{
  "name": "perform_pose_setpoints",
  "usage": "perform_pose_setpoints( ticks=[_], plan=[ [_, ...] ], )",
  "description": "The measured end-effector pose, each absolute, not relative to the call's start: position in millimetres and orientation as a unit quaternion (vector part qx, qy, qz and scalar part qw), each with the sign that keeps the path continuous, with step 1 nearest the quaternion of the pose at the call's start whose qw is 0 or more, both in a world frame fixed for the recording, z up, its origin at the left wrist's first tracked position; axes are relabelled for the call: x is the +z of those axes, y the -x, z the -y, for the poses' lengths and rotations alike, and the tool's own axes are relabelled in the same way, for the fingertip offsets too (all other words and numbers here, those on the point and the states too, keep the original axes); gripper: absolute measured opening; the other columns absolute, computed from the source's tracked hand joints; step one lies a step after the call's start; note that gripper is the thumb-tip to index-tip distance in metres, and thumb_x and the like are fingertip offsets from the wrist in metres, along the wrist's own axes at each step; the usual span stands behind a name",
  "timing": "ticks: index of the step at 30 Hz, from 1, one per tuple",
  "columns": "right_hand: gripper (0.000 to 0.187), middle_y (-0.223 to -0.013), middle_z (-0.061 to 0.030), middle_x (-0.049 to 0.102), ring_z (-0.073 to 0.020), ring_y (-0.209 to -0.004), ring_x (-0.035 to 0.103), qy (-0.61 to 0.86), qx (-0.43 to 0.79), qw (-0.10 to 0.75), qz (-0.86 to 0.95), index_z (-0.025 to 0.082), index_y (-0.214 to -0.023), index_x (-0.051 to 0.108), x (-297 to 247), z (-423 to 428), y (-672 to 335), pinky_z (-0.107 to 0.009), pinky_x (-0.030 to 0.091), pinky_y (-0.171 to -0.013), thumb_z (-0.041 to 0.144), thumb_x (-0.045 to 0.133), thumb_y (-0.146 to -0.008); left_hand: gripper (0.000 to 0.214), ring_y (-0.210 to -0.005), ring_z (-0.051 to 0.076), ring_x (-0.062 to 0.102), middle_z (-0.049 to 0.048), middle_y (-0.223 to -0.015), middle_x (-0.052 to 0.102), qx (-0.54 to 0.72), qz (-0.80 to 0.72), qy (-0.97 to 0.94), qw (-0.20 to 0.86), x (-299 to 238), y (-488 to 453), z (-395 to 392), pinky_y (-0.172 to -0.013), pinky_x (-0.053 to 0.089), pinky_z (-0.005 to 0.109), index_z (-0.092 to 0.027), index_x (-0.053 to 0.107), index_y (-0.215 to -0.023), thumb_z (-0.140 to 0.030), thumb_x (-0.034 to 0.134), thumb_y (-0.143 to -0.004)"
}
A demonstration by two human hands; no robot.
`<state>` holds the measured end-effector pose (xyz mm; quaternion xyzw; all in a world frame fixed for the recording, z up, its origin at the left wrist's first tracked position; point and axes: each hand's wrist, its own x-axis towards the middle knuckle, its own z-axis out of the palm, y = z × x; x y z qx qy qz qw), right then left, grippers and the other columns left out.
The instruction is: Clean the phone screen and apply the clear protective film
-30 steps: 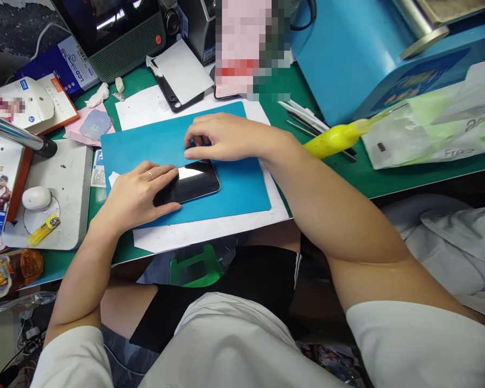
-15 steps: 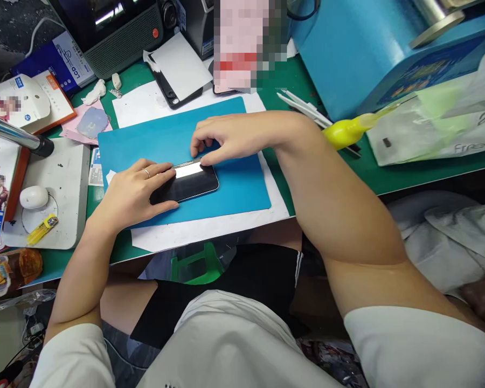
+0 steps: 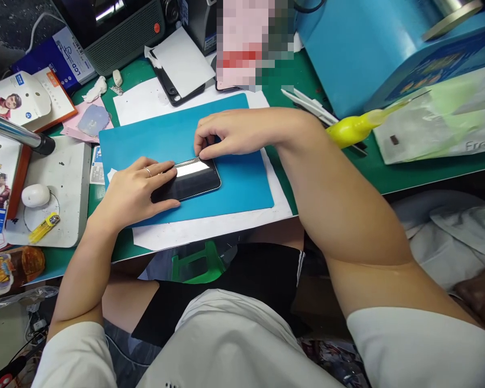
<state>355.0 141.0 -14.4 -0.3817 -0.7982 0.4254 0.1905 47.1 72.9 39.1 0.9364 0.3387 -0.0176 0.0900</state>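
Observation:
A dark smartphone (image 3: 198, 180) with a glossy, reflecting face lies flat on a blue mat (image 3: 242, 188). Its left end is in the grip of my left hand (image 3: 135, 188), with the fingers across the top by the far edge and the thumb along the near edge. A ring sits on one finger. At the phone's far edge, my right hand (image 3: 218, 134) has its fingers curled and its thumb tip touching the rim. Whether something thin is pinched there, I cannot make out.
White paper (image 3: 281, 207) lies under the mat. Toward the back are a phone-like black frame (image 3: 173, 97) and white card (image 3: 188, 62). At right stand a yellow dropper bottle (image 3: 350, 132), tweezers (image 3: 307, 105) and a blue machine (image 3: 347, 59). A yellow lighter (image 3: 44, 227) lies left.
My right thumb has shifted slightly along the phone's far edge and its fingers curl a little more. My left hand keeps its place on the phone. The view has shifted slightly.

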Motion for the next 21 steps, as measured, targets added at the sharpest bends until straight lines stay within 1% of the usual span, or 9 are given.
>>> perform_pose_setpoints(
  ticks=[3, 6, 11, 15, 19, 21],
  plan=[
    [0.023, -0.094, -0.0062, 0.080, -0.0281, -0.090, 0.069, 0.369, 0.409, 0.169, 0.817, 0.030, -0.090, 0.087, -12, -141, -356, -0.045, 0.051, -0.079, 0.052, 0.089, -0.091, 0.062, -0.134, 0.043, 0.072, 0.0138, -0.158, 0.075, -0.017, -0.340, -0.936, 0.090, 40, -47, -73, -0.086, 0.066, 0.052, -0.023, 0.075, -0.155, -0.060, 0.074, -0.105],
    [0.019, -0.103, -0.0065, 0.081, -0.0271, -0.092, 0.068, 0.360, 0.390, 0.131, 0.837, 0.030, -0.097, 0.086, -5, -140, -356, -0.043, 0.051, -0.077, 0.048, 0.084, -0.094, 0.060, -0.133, 0.042, 0.072, 0.0137, -0.158, 0.076, -0.015, -0.342, -0.936, 0.087, 39, -47, -73, -0.087, 0.066, 0.051, -0.024, 0.076, -0.154, -0.057, 0.076, -0.104],
    [0.026, -0.120, -0.0095, 0.078, -0.0269, -0.104, 0.066, 0.376, 0.399, 0.051, 0.835, 0.024, -0.110, 0.082, 14, -136, -354, -0.040, 0.051, -0.085, 0.046, 0.074, -0.098, 0.060, -0.132, 0.042, 0.072, 0.0145, -0.156, 0.077, -0.008, -0.336, -0.939, 0.078, 38, -48, -72, -0.086, 0.066, 0.049, -0.021, 0.075, -0.155, -0.054, 0.077, -0.104],
    [0.026, -0.120, -0.0086, 0.078, -0.0285, -0.108, 0.066, 0.380, 0.400, 0.045, 0.833, 0.026, -0.108, 0.081, 18, -135, -354, -0.039, 0.049, -0.087, 0.049, 0.075, -0.097, 0.059, -0.131, 0.042, 0.073, 0.0150, -0.155, 0.077, -0.005, -0.335, -0.939, 0.076, 38, -48, -72, -0.085, 0.066, 0.050, -0.020, 0.076, -0.153, -0.052, 0.078, -0.104],
    [0.029, -0.119, -0.0089, 0.078, -0.0295, -0.110, 0.066, 0.377, 0.400, 0.042, 0.834, 0.025, -0.108, 0.082, 17, -136, -354, -0.039, 0.048, -0.087, 0.051, 0.074, -0.097, 0.059, -0.131, 0.041, 0.073, 0.0140, -0.156, 0.077, -0.005, -0.333, -0.939, 0.084, 39, -48, -72, -0.087, 0.066, 0.049, -0.022, 0.076, -0.154, -0.054, 0.077, -0.104],
    [0.030, -0.119, -0.0090, 0.078, -0.0296, -0.110, 0.066, 0.379, 0.399, 0.039, 0.834, 0.025, -0.109, 0.082, 18, -136, -354, -0.039, 0.047, -0.088, 0.052, 0.074, -0.097, 0.059, -0.132, 0.041, 0.072, 0.0137, -0.156, 0.076, -0.007, -0.330, -0.940, 0.082, 39, -48, -73, -0.086, 0.066, 0.048, -0.023, 0.076, -0.154, -0.055, 0.076, -0.105]
  ],
)
